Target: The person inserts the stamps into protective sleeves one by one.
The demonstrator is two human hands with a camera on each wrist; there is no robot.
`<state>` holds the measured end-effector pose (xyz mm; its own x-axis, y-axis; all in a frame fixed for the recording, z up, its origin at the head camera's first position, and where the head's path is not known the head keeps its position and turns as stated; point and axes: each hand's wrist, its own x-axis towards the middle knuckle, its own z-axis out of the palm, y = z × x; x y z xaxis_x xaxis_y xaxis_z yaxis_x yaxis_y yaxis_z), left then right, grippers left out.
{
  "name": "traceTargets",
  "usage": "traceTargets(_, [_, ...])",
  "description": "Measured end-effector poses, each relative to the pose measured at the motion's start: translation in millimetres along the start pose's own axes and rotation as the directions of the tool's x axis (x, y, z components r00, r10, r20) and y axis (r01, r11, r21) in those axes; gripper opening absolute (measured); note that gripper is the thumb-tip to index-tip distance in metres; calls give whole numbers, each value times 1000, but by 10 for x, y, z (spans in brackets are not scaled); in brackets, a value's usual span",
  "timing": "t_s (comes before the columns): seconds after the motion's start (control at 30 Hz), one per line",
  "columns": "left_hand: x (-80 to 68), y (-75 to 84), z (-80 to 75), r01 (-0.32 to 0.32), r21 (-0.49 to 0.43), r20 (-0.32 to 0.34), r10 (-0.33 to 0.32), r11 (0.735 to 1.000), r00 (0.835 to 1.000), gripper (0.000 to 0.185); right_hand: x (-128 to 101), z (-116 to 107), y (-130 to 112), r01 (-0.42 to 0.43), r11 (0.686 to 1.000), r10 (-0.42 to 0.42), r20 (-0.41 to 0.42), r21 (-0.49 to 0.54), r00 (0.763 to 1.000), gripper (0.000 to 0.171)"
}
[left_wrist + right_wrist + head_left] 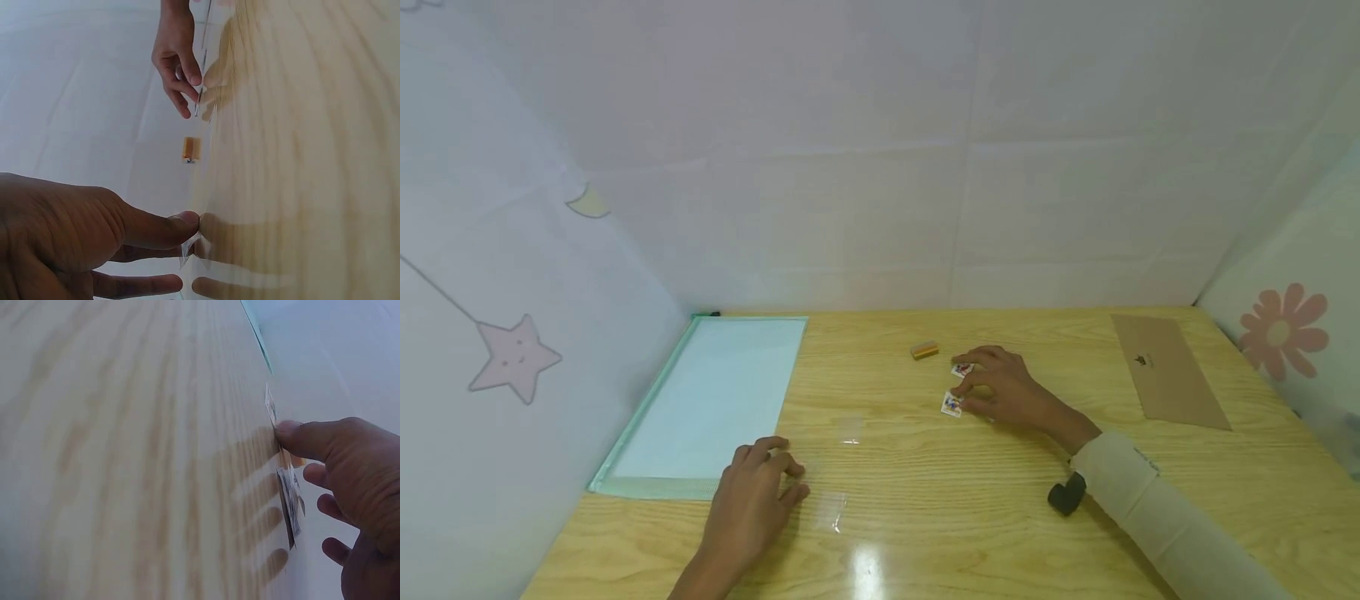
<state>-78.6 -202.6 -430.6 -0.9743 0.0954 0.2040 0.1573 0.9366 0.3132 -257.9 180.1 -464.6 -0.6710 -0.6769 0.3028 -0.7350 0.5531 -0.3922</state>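
While the left hand [752,492] lies flat beside the green mat [715,400], the right hand [1003,390] pinches thin, light, likely slippery picture cards [952,405], best lifted by an edge.

Two small printed cards lie on the counter, one [951,405] nearer and one [962,369] farther. There are two clear plastic sleeves, as far as the glare lets me tell: one [851,430] and another [831,509]. One orange block [925,350], one brown envelope [1169,370], one pale green mat [715,400], one black object [1067,494].
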Motion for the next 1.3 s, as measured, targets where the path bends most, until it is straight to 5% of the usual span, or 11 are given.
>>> traceTargets(0.57, [-3, -20, 12, -34, -22, -32, 33, 999, 999, 17, 43, 48, -150, 7, 999, -6, 7, -48, 1000, 7])
traceTargets(0.9, [47, 21, -17, 24, -134, 36, -19, 991, 999, 17, 27, 50, -200, -12, 991, 17, -30, 135, 999, 18])
traceTargets(1.1, [106, 70, -61, 15, -287, 20, -10, 958, 1000, 24, 36, 49, -331, -76, 905, 77, 16, 418, 997, 23])
traceTargets(1.3, [167, 139, -63, -122, -384, -92, 93, 915, 991, 49, 84, 76, -551, -151, 791, 133, 74, 593, 988, 30])
